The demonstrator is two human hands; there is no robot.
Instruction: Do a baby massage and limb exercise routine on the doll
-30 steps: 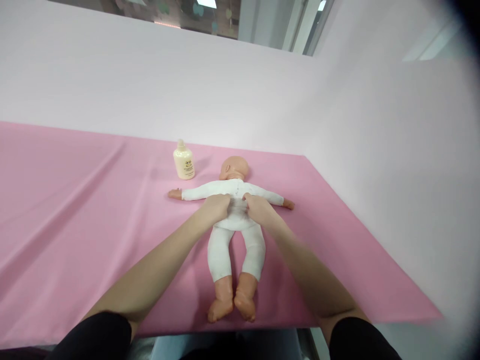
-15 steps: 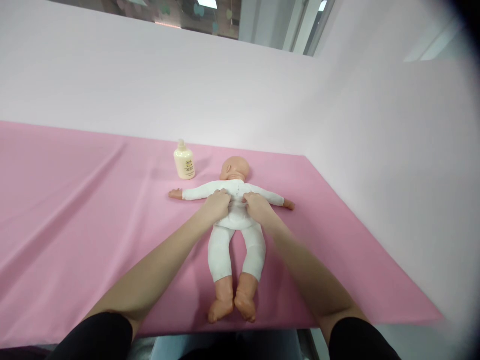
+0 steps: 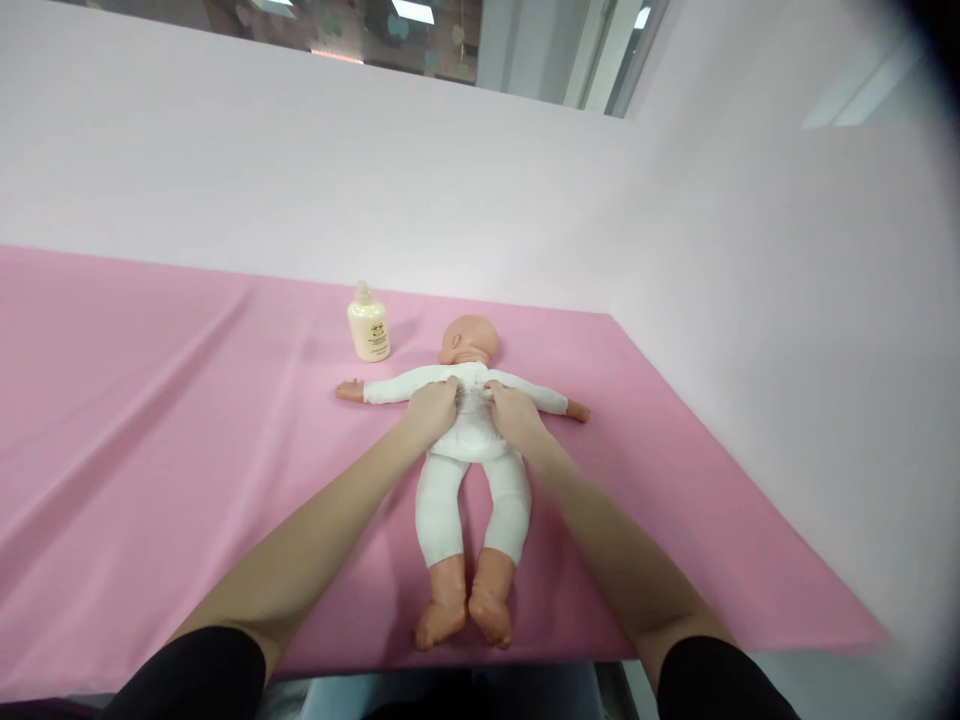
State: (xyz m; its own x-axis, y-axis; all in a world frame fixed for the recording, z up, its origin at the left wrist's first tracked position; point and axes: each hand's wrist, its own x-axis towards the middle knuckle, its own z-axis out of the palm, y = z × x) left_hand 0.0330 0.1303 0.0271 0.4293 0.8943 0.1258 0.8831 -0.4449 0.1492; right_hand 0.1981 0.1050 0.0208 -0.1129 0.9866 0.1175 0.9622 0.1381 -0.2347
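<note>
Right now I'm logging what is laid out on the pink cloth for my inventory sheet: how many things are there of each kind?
Baby doll in white clothing: 1
Cream lotion bottle: 1
Hands resting on the doll's back: 2, left hand and right hand
Total on the pink cloth: 2 objects, plus the 2 hands

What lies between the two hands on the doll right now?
In the head view, only a narrow strip of the doll's white suit shows between the left hand and the right hand; both rest on the doll's torso.
</note>
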